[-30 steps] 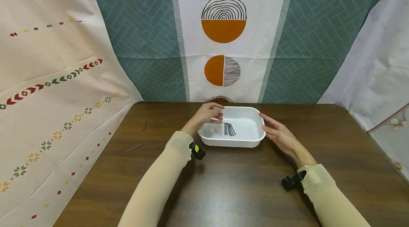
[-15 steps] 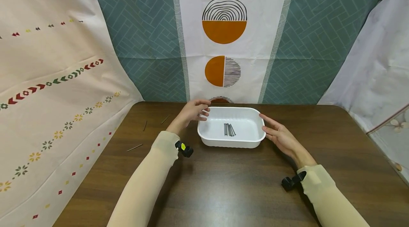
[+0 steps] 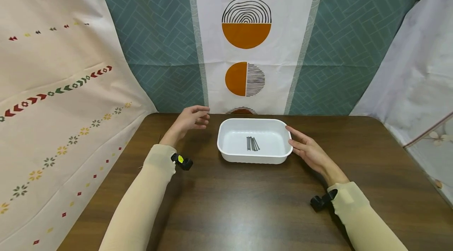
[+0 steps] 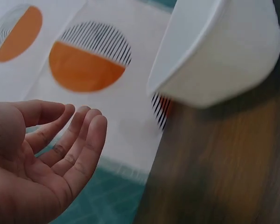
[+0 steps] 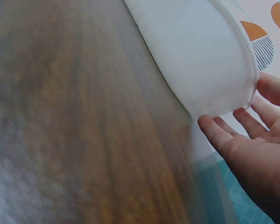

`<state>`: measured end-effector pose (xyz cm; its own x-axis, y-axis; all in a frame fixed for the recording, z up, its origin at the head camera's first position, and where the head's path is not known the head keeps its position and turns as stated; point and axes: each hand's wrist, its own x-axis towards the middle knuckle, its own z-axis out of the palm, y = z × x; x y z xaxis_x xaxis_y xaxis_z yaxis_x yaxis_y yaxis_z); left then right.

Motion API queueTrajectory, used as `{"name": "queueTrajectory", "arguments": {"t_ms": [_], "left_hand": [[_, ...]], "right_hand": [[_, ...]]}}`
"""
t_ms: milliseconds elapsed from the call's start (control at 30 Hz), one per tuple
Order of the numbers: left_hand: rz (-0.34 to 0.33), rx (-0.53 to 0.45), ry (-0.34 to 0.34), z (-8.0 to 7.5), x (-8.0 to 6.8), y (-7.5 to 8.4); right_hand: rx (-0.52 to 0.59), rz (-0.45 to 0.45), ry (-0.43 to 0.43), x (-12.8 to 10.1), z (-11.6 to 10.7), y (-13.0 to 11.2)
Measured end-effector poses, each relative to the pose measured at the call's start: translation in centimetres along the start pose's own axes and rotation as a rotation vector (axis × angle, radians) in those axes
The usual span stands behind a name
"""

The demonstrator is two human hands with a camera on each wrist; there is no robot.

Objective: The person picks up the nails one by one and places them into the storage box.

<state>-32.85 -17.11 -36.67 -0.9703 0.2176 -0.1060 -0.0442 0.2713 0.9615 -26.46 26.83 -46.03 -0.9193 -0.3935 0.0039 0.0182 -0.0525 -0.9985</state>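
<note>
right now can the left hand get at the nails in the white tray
Probably yes. The left hand hangs open just left of the white tray, holding nothing. The nails lie uncovered in the open-topped tray, and the right hand sits outside the far rim.

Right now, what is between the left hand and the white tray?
Only bare brown table. In the head view the left hand hovers open, apart from the white tray, with nothing lying in the gap between them.

Left hand (image 3: 189,119) hovers with loosely curled fingers; right hand (image 3: 307,149) lies flat, fingers straight.
</note>
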Motion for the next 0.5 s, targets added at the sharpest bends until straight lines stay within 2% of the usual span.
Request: {"name": "queueTrajectory", "arguments": {"t_ms": [233,500], "left_hand": [[-0.004,0.118,0.034,-4.1,-0.8,-0.5],[-0.058,0.262,0.039,-6.5,-0.7,-2.5]], "right_hand": [[0.000,-0.001,0.005,-0.1,0.0,-0.2],[0.009,-0.002,0.009,0.0,0.1,0.0]]}}
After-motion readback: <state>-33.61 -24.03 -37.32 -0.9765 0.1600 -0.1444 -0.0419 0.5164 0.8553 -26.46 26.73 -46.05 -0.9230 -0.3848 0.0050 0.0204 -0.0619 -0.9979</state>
